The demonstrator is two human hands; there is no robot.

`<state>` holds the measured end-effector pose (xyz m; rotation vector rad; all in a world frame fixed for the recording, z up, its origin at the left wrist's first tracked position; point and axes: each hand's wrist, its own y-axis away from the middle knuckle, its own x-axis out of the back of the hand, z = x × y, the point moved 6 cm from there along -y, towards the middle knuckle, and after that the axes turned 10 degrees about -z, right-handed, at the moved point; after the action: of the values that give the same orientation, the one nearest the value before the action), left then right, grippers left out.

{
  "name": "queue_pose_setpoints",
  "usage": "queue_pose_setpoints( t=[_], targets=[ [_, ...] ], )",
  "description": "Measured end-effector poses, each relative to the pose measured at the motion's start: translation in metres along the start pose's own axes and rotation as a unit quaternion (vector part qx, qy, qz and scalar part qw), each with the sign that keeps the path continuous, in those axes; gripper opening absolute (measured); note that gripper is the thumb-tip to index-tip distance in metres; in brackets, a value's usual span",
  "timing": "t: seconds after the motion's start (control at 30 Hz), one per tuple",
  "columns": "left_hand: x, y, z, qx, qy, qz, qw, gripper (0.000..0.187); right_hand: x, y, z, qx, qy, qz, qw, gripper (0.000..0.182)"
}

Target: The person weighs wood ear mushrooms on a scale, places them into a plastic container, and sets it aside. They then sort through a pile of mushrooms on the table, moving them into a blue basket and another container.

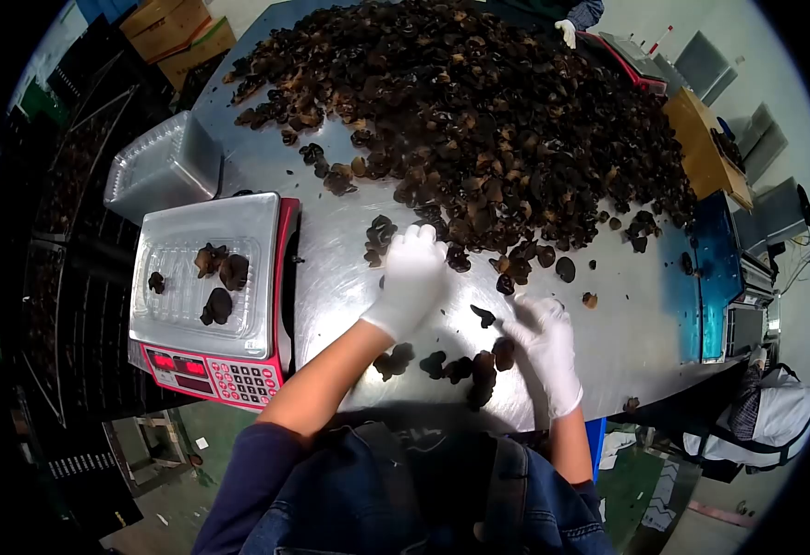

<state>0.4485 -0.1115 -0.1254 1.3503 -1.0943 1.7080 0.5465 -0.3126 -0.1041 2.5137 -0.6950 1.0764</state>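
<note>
A large heap of dried wood ear mushrooms (497,120) covers the back of the metal table. My left hand (414,277), in a white glove, is at the heap's front edge with its fingers curled under; what they hold, if anything, is hidden. Just left of it lies a small clump of wood ears (380,239). My right hand (546,347), also gloved, has thumb and fingers apart. Close to its thumb is a small dark wood ear (482,316). Several more pieces, among them one wood ear (483,379), lie in a loose row nearer my body.
On the left, a red-and-white scale (211,365) bears a clear plastic tray (255,319) with several wood ears. Behind it stands a stack of clear trays (169,166). Another person's gloved hand (567,33) shows at the far edge, beside a second scale (622,60). A white bag (784,412) is at right.
</note>
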Motion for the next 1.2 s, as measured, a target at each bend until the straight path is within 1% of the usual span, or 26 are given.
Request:
queue_pose_setpoints(
  t=[0.03, 0.1, 0.17, 0.2, 0.23, 0.27, 0.3, 0.37, 0.4, 0.43, 0.5, 0.53, 0.57, 0.63, 0.67, 0.7, 0.77, 0.83, 0.93, 0.97, 1.0, 1.03, 1.1, 1.13, 1.17, 1.2],
  targets=[
    [0.010, 0.008, 0.003, 0.004, 0.028, 0.003, 1.000, 0.014, 0.001, -0.015, 0.012, -0.010, 0.015, 0.052, 0.998, 0.045],
    [0.029, 0.032, 0.010, 0.012, 0.052, 0.004, 0.999, 0.013, 0.007, -0.043, -0.001, 0.045, 0.119, 0.161, 0.979, 0.040],
    [0.030, 0.062, 0.023, -0.034, 0.014, -0.083, 0.996, 0.019, -0.008, -0.061, 0.010, 0.058, 0.119, 0.119, 0.984, 0.036],
    [0.035, 0.076, 0.019, -0.029, 0.009, -0.083, 0.996, 0.019, -0.014, -0.060, 0.012, 0.070, 0.099, 0.112, 0.986, 0.024],
    [0.036, 0.090, 0.015, -0.062, 0.090, -0.118, 0.987, 0.023, -0.016, -0.054, 0.009, 0.067, 0.130, 0.085, 0.986, 0.018],
    [0.036, 0.099, 0.012, -0.094, 0.173, -0.152, 0.969, 0.028, -0.019, -0.041, 0.004, 0.071, 0.086, 0.069, 0.991, 0.016],
    [0.037, 0.102, 0.007, -0.089, 0.174, -0.153, 0.969, 0.028, -0.022, -0.026, -0.001, 0.072, 0.043, 0.050, 0.995, 0.014],
    [0.034, 0.103, -0.011, 0.008, 0.253, -0.166, 0.953, 0.033, -0.031, 0.001, -0.016, 0.083, -0.051, -0.071, 0.993, 0.011],
    [0.030, 0.099, -0.014, 0.012, 0.256, -0.168, 0.952, 0.033, -0.028, 0.007, -0.034, 0.083, -0.080, -0.100, 0.988, 0.011],
    [0.024, 0.086, -0.023, 0.042, 0.216, -0.150, 0.964, 0.031, -0.029, 0.004, -0.038, 0.082, -0.079, -0.101, 0.988, 0.011],
    [0.015, 0.061, -0.035, 0.100, 0.130, -0.110, 0.980, 0.028, -0.019, -0.011, -0.043, 0.062, -0.092, -0.023, 0.994, 0.011],
    [0.009, 0.056, -0.033, 0.107, 0.077, -0.149, 0.980, 0.025, -0.020, -0.026, -0.038, 0.053, -0.079, 0.001, 0.995, 0.015],
    [0.007, 0.055, -0.030, 0.107, 0.077, -0.146, 0.980, 0.025, -0.023, -0.042, -0.042, 0.065, -0.094, 0.026, 0.993, 0.022],
    [-0.006, 0.060, -0.020, 0.082, 0.033, -0.236, 0.968, 0.023, -0.029, -0.077, -0.065, 0.167, 0.098, 0.076, 0.978, 0.056],
    [0.001, 0.068, -0.016, 0.072, 0.072, -0.239, 0.966, 0.023, -0.038, -0.091, -0.071, 0.182, 0.177, 0.084, 0.964, 0.069],
    [0.005, 0.078, -0.015, 0.073, 0.073, -0.244, 0.964, 0.023, -0.050, -0.106, -0.066, 0.151, 0.217, 0.039, 0.964, 0.069],
    [0.028, 0.086, -0.013, 0.014, 0.146, -0.119, 0.982, 0.023, -0.055, -0.114, -0.055, 0.172, 0.212, 0.049, 0.961, 0.061],
    [0.030, 0.075, -0.019, 0.022, 0.156, -0.141, 0.977, 0.023, -0.043, -0.111, -0.046, 0.150, 0.128, 0.088, 0.976, 0.032],
    [0.023, 0.054, -0.019, 0.046, 0.171, -0.152, 0.972, 0.023, -0.024, -0.085, -0.035, 0.157, 0.001, 0.108, 0.982, 0.013],
    [0.017, 0.045, -0.016, 0.064, 0.176, -0.140, 0.972, 0.024, -0.023, -0.073, -0.027, 0.170, -0.010, 0.081, 0.982, 0.013],
    [0.006, 0.034, -0.010, 0.026, 0.131, -0.054, 0.990, 0.018, -0.024, -0.056, -0.027, 0.140, -0.020, 0.043, 0.989, 0.013],
    [-0.003, 0.023, -0.005, 0.022, 0.133, -0.055, 0.989, 0.018, -0.025, -0.037, -0.029, 0.109, -0.029, 0.006, 0.994, 0.014],
    [-0.002, 0.005, 0.005, 0.021, -0.016, 0.013, 1.000, 0.015, -0.030, -0.001, -0.029, 0.103, -0.032, -0.018, 0.994, 0.017],
    [-0.005, 0.001, 0.008, 0.031, -0.080, 0.002, 0.996, 0.013, -0.029, 0.014, -0.033, 0.114, -0.046, -0.011, 0.992, 0.021],
    [-0.008, -0.003, 0.009, 0.028, -0.078, 0.002, 0.997, 0.013, -0.026, 0.025, -0.036, 0.110, -0.049, -0.006, 0.993, 0.024],
    [-0.018, -0.006, 0.007, 0.041, -0.106, -0.040, 0.993, 0.013, -0.021, 0.031, -0.037, 0.084, -0.085, -0.012, 0.993, 0.025]
  ],
)
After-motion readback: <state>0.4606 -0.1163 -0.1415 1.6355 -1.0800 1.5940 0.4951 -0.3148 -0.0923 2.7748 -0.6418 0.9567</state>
